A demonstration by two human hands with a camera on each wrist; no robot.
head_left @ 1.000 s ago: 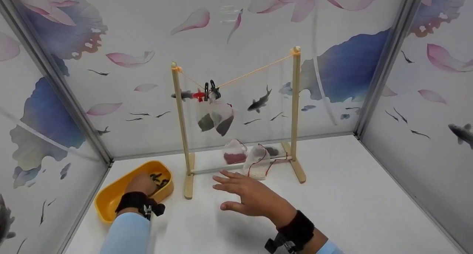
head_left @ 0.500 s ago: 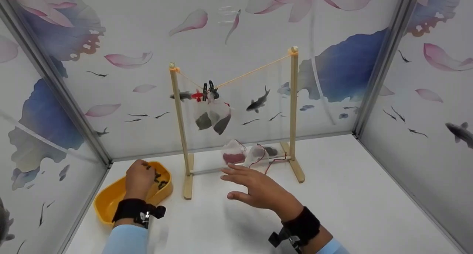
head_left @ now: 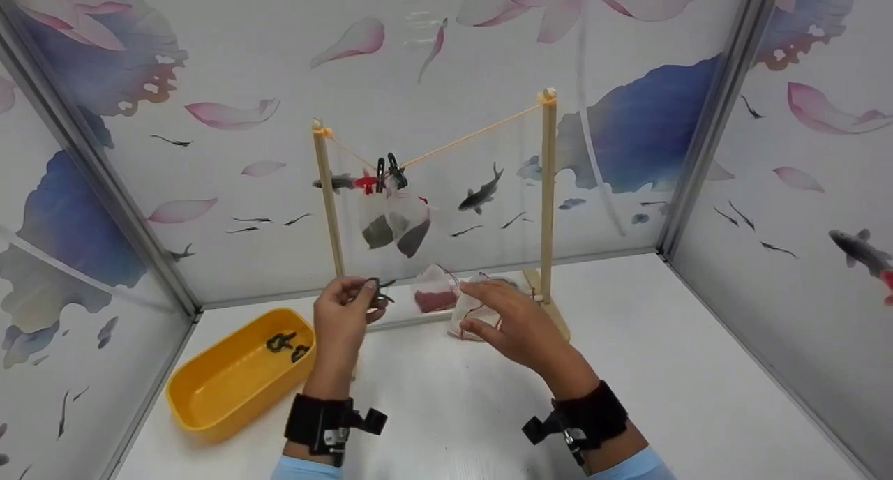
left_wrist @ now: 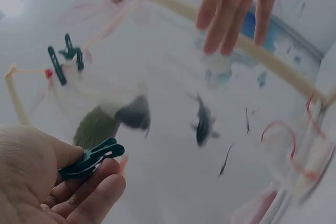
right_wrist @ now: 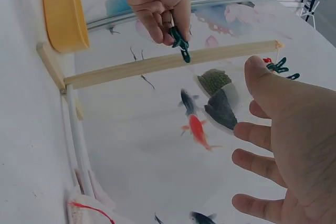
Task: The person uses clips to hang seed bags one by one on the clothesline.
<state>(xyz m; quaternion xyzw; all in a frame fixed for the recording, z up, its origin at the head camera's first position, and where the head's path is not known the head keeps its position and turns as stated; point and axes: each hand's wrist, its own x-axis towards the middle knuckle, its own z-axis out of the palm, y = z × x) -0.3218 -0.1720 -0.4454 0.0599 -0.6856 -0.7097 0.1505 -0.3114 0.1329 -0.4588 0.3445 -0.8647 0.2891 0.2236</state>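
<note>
Both forearms are raised in front of the body, each wrapped at the wrist by a black strap. The left hand (head_left: 342, 319) is lifted with fingers curled and thumb and fingertips pinched together. The right hand (head_left: 520, 326) is held just to its right, palm down, fingers spread and relaxed.

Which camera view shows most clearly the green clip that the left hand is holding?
The left wrist view: the green clip is near and large, pinched in the left hand. The right wrist view also shows it plainly, but smaller, hanging from the fingers. In the head view it is small and dark.
</note>
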